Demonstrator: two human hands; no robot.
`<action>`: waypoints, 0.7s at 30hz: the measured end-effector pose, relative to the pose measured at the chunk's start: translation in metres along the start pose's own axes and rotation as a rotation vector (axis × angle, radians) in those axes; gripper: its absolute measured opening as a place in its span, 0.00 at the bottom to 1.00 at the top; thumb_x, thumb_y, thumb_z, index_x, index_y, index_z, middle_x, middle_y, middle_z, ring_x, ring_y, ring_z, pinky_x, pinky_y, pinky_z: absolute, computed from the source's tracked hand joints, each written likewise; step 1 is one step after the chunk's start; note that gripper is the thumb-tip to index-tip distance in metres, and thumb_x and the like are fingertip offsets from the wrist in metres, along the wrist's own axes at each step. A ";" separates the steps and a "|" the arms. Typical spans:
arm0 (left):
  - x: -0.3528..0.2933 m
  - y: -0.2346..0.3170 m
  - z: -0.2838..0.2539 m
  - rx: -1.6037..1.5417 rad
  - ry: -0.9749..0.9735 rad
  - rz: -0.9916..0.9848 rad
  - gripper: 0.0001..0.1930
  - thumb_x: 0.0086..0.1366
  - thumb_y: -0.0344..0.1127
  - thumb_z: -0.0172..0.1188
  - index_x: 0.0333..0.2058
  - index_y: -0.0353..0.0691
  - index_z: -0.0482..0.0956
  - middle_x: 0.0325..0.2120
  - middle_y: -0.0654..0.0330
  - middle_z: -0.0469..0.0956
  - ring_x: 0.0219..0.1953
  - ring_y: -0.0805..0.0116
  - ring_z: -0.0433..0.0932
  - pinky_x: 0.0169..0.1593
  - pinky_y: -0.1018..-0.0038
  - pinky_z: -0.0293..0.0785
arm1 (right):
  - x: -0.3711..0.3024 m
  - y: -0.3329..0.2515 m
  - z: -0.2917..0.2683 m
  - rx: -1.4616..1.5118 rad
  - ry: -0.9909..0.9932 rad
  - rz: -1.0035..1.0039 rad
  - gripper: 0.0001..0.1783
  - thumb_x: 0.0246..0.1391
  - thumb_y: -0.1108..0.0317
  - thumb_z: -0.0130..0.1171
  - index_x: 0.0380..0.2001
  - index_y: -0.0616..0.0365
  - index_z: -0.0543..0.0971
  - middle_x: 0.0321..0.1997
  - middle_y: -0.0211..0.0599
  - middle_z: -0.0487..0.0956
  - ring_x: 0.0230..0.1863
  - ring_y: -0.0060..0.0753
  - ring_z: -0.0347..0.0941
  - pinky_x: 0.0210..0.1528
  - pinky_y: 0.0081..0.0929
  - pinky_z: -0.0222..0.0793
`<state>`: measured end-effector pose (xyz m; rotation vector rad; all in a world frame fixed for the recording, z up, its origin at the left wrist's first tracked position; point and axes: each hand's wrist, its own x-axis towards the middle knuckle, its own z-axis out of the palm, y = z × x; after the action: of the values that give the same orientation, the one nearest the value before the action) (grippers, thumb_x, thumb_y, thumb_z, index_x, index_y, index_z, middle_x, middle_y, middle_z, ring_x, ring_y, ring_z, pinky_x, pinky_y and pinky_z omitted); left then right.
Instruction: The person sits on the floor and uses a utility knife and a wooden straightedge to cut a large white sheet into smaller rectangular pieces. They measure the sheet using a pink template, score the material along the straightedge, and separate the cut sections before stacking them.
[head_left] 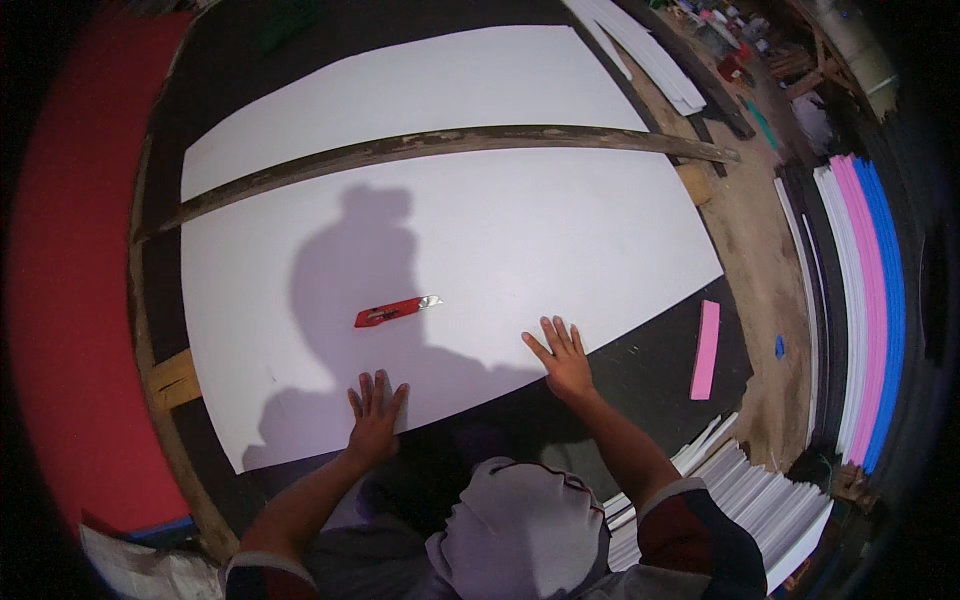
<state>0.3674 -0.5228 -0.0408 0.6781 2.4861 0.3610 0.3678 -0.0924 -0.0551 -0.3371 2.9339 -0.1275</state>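
A large white sheet (520, 230) lies flat on a black work surface (640, 355). My left hand (374, 420) rests on the sheet's near edge, fingers spread, holding nothing. Farther right along the same edge, my right hand (563, 360) also presses flat with its fingers apart. Between and beyond the hands lies a red utility knife (392, 311), its blade out and pointing right; neither hand touches it. A long wooden batten (440, 146) crosses the sheet from left to right on the far side. My shadow falls over the sheet's middle and left.
A pink strip (705, 350) lies on the black surface at right. Stacked white, pink and blue sheets (860, 310) stand beyond it. White sheets (740, 510) are piled at lower right, white strips (650, 60) lie at far right, and a red surface (90, 280) fills the left.
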 end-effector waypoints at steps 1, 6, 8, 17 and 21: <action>-0.001 0.000 -0.004 -0.005 -0.008 -0.012 0.50 0.54 0.36 0.68 0.75 0.51 0.56 0.77 0.36 0.35 0.77 0.24 0.28 0.71 0.23 0.33 | 0.001 -0.002 -0.001 0.015 -0.034 0.015 0.52 0.48 0.73 0.67 0.76 0.32 0.61 0.81 0.51 0.53 0.82 0.59 0.44 0.80 0.65 0.40; 0.003 -0.007 -0.018 0.084 0.177 0.059 0.48 0.58 0.62 0.68 0.73 0.49 0.61 0.76 0.39 0.45 0.78 0.33 0.41 0.74 0.32 0.40 | 0.011 -0.017 -0.048 0.276 -0.118 0.001 0.52 0.48 0.49 0.76 0.75 0.33 0.63 0.81 0.57 0.50 0.82 0.63 0.45 0.79 0.66 0.40; 0.022 -0.029 -0.019 0.102 0.301 0.077 0.50 0.59 0.66 0.66 0.72 0.46 0.61 0.75 0.40 0.50 0.78 0.38 0.45 0.74 0.34 0.42 | 0.034 -0.009 -0.048 0.189 -0.020 -0.028 0.50 0.50 0.40 0.73 0.73 0.43 0.66 0.76 0.61 0.58 0.78 0.65 0.53 0.77 0.67 0.46; 0.164 -0.063 -0.116 -0.064 0.302 -0.502 0.59 0.56 0.78 0.62 0.77 0.56 0.48 0.77 0.39 0.38 0.78 0.32 0.30 0.73 0.30 0.31 | 0.255 0.027 -0.058 0.124 0.397 -0.085 0.48 0.53 0.37 0.68 0.72 0.46 0.66 0.73 0.53 0.65 0.74 0.60 0.58 0.75 0.61 0.53; 0.178 -0.055 -0.116 -0.022 0.198 -0.584 0.62 0.51 0.82 0.63 0.78 0.60 0.48 0.77 0.37 0.33 0.77 0.26 0.26 0.70 0.24 0.31 | 0.363 0.039 -0.072 0.028 0.283 -0.016 0.52 0.55 0.33 0.64 0.77 0.40 0.59 0.80 0.48 0.58 0.81 0.54 0.50 0.80 0.59 0.44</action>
<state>0.1503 -0.4869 -0.0418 -0.1144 2.7153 0.2379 -0.0020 -0.1345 -0.0517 -0.3660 3.2045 -0.2365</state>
